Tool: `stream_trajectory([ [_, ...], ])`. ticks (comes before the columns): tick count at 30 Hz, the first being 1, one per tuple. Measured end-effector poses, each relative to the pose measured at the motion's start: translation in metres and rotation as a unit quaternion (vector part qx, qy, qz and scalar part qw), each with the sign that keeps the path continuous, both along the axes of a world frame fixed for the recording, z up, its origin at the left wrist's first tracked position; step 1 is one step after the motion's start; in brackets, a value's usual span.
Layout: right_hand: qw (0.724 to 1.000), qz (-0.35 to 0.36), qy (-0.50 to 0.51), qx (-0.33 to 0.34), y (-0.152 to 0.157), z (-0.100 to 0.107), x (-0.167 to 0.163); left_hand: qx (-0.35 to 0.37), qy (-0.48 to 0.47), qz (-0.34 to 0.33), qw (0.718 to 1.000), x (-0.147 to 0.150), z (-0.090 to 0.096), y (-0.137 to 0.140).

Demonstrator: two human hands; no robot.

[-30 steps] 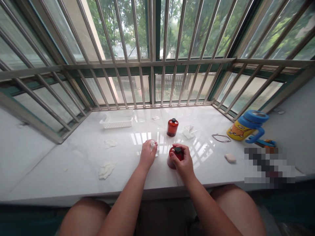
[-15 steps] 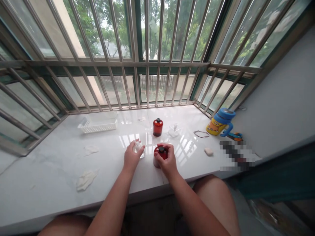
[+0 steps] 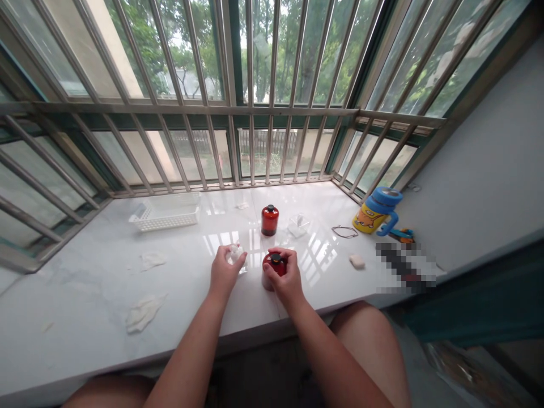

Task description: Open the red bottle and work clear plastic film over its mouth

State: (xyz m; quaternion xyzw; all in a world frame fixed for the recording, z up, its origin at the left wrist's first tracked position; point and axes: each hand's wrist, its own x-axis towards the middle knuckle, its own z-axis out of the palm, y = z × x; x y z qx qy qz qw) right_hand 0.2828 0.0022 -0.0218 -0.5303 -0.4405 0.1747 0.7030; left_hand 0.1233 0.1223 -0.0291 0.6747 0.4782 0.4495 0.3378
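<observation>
My left hand (image 3: 222,273) is closed around a small clear container (image 3: 241,267) on the white counter, thumb and fingers on opposite sides. Something white shows in its top, partly covered by the fingers. My right hand (image 3: 290,277) grips a dark red bottle (image 3: 267,280) with a black top, which stands upright close to the counter's front. Beyond the hands stands a second red bottle (image 3: 270,222) of the same kind. To its right is another clear container (image 3: 298,226) with a pale knob-like piece on top.
A white perforated basket (image 3: 170,220) lies at the back left. Crumpled white tissues (image 3: 144,313) lie at left. On the right are a blue-and-yellow mug (image 3: 374,212), a thin cord loop (image 3: 344,231) and a pale lump (image 3: 357,261). Metal bars (image 3: 187,110) line the window behind the counter.
The whole view has shifted slightly, with things appearing a little further left. Both hands keep their holds on the clear container and the red bottle.
</observation>
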Motion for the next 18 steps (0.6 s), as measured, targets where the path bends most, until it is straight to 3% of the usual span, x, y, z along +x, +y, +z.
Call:
stream_trajectory([
  [4, 1.000, -0.003, -0.003, -0.001, -0.0001, -0.0033, 0.0021, -0.010, -0.040, 0.003, 0.999, 0.0008, -0.0024, -0.0016],
  [9, 0.998, 0.012, -0.052, -0.030, -0.0017, -0.0048, 0.0058, -0.007, -0.009, -0.022, 1.000, -0.0021, -0.0061, 0.0018],
  [14, 0.999, -0.001, -0.029, -0.017, -0.0023, -0.0038, 0.0055, 0.025, 0.005, -0.023, 0.999, -0.0023, -0.0059, 0.0026],
  [18, 0.997, 0.007, -0.066, -0.034, -0.0024, -0.0026, 0.0059, -0.009, -0.016, -0.003, 1.000, -0.0001, -0.0059, 0.0006],
])
